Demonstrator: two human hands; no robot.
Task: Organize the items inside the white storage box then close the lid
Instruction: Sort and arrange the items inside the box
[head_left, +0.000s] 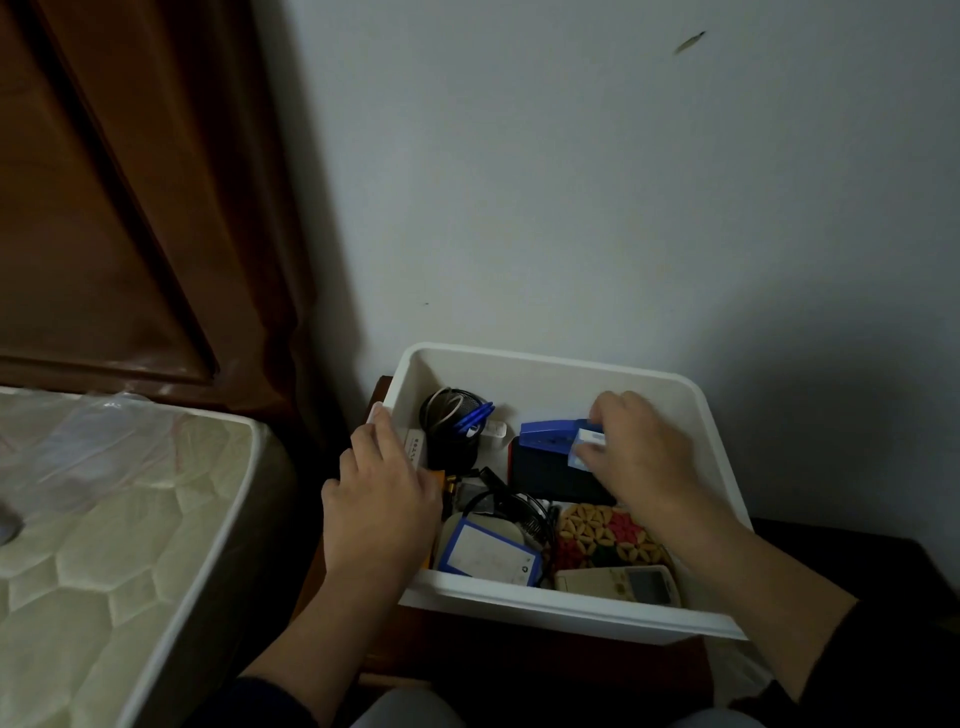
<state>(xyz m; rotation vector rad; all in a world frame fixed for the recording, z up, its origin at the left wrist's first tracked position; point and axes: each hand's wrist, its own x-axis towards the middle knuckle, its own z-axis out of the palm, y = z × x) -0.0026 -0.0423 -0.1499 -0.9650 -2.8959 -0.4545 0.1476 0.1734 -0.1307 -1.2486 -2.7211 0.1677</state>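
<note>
Left hand (382, 499) lying flat, bracing white plastic storage box (545, 364) at 9 o'clock; right hand (636, 452) pinching small blue-white card (587, 446), tidying toward 1 o'clock

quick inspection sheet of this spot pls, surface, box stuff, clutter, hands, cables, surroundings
surface: dark wooden nightstand under the box
job's things: white storage box open, no lid seen; holds black mesh cup, blue stapler, blue card holder, beaded mat, remote control
clutter: nothing seen outside the box
hands: left hand rests on the box's left rim; right hand pinches a small blue-white box
cables: black cable tangled mid-box
surroundings: mattress, wooden headboard, white wall
</note>
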